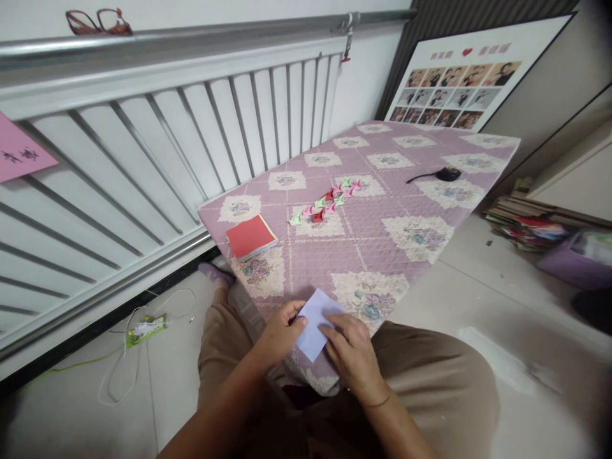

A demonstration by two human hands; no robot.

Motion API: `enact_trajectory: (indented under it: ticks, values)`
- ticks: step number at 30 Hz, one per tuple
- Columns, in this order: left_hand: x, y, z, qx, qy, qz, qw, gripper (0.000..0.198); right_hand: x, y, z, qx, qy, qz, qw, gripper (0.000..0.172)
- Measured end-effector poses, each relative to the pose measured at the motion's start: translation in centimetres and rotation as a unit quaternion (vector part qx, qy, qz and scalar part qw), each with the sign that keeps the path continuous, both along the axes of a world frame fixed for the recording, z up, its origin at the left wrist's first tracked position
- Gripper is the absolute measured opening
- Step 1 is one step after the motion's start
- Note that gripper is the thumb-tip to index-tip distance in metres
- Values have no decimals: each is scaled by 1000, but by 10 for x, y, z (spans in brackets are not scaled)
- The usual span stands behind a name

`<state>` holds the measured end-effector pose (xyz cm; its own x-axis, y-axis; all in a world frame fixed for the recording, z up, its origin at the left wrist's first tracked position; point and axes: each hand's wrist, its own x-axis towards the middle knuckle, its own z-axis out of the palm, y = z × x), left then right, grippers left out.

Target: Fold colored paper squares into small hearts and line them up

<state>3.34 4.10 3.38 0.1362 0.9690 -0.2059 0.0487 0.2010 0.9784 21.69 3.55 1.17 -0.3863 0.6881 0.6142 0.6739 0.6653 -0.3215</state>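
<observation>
A light purple sheet of paper (313,328) lies at the near corner of the cloth-covered table, turned so one corner points away from me. My left hand (282,328) pinches its left edge between thumb and fingers. On the right side, my right hand (351,347) rests on the sheet with its fingers bent; whether they grip the paper or only press on it is hard to see. Farther left sits a stack of coloured paper (252,238) with a red sheet on top. Beyond it, small folded paper pieces (325,205) in green, pink and red stand in two rows.
The patterned tablecloth (329,255) covers a table set against a white radiator (201,127). A black object with a thin tail (448,174) lies toward the right edge. Glasses (99,23) rest on the pipe. A power strip (146,329) with cords is on the floor at left.
</observation>
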Motion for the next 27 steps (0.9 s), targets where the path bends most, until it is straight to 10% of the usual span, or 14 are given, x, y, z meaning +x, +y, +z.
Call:
enact_trajectory:
  ticks: [7, 16, 20, 27]
  values:
    - [-10, 0, -16, -11, 104, 7, 994, 40, -3, -6, -10, -38, -47, 31, 998, 17]
    - [-31, 4, -1, 35, 193, -112, 974, 39, 8, 11, -27, -102, 15, -26, 994, 33]
    - [-38, 16, 4, 109, 332, -165, 922, 38, 14, 15, -24, -73, 26, 4, 997, 17]
    - [-27, 17, 16, 262, 511, -58, 817, 27, 10, 3, -17, -98, -20, 0, 995, 11]
